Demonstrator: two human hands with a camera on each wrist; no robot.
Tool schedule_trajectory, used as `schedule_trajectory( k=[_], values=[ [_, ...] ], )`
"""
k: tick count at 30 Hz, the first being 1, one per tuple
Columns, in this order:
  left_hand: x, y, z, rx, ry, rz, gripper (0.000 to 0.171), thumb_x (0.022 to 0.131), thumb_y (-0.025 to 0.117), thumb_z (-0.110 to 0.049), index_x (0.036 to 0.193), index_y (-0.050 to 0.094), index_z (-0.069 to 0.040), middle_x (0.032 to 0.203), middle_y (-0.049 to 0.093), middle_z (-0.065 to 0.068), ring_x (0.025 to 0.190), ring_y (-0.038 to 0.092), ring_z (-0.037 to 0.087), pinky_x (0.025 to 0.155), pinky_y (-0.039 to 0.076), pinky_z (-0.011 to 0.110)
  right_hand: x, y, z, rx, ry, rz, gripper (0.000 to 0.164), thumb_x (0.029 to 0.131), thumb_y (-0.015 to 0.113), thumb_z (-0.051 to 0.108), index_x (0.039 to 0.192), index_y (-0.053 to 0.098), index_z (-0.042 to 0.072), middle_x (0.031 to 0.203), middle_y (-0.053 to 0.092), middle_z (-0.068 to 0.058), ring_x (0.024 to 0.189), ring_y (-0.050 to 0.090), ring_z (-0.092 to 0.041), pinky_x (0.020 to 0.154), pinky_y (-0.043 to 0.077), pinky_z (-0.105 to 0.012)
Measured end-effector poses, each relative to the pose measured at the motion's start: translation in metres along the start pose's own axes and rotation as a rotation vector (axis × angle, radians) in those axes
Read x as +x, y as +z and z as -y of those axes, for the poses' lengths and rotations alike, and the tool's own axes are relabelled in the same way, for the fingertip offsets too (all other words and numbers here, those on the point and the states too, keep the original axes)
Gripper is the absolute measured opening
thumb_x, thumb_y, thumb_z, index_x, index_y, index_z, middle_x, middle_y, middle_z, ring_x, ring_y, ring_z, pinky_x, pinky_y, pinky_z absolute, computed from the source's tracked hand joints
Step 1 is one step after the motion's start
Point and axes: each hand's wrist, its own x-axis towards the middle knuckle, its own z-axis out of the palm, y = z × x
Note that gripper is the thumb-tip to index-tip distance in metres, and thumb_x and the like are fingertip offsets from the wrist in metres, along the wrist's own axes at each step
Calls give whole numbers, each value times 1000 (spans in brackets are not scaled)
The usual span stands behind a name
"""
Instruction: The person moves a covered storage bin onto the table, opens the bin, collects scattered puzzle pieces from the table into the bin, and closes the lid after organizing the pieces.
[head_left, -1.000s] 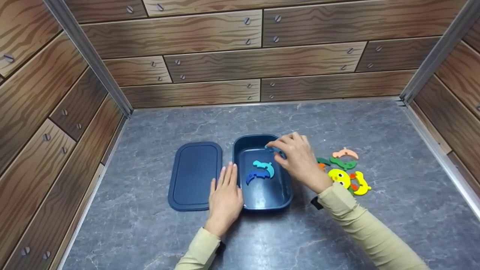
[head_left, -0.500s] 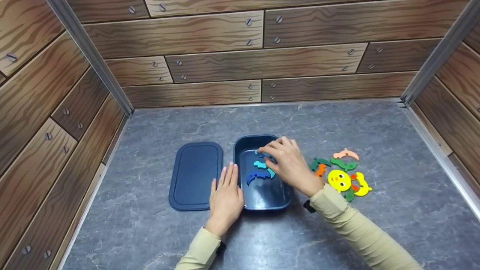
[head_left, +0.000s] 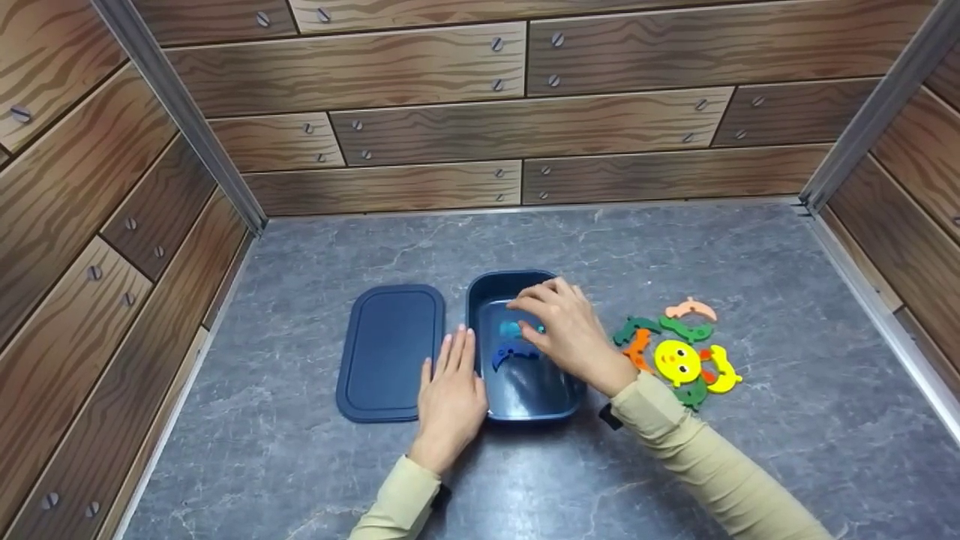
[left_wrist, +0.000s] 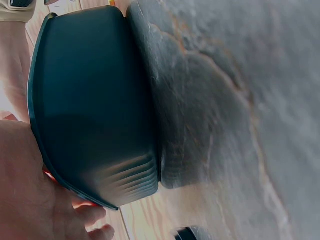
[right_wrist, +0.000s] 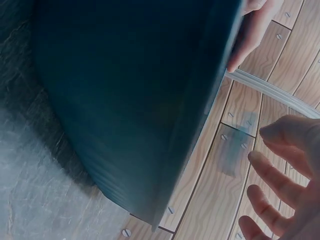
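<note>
The right hand [head_left: 566, 324] hovers over a dark blue box [head_left: 525, 400], thumb and fingers parted around nothing; a blurred teal piece [right_wrist: 234, 147] hangs just off its fingertips. Left of that grip, the left hand [head_left: 452, 390] lies straight-fingered along the rim; right, a yellow face piece [head_left: 677, 361] lies outside.

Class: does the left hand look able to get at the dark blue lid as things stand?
Probably yes: the left hand rests at the left rim of the box, beside the lid, and no object appears to block the way.
</note>
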Motion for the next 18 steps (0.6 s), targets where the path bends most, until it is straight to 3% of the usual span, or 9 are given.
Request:
schedule_trajectory(
  k=[6, 18],
  values=[
    [0, 0, 0, 1, 3, -13, 57, 102, 43, -21, 156, 29, -13, 161, 23, 1, 148, 19, 21, 115, 20, 56, -4, -5, -1, 19, 27, -17, 30, 88, 75, 18, 117, 72, 19, 122, 62, -2, 109, 52, -24, 87, 44, -43],
    [0, 1, 1, 6, -5, -2, 59, 101, 45, -21, 157, 27, -13, 162, 21, -1, 148, 19, 22, 115, 19, 54, -24, -22, -15, 53, 124, -92, 25, 91, 70, 18, 116, 73, 16, 118, 64, -2, 105, 53, -23, 84, 45, -43]
  ],
)
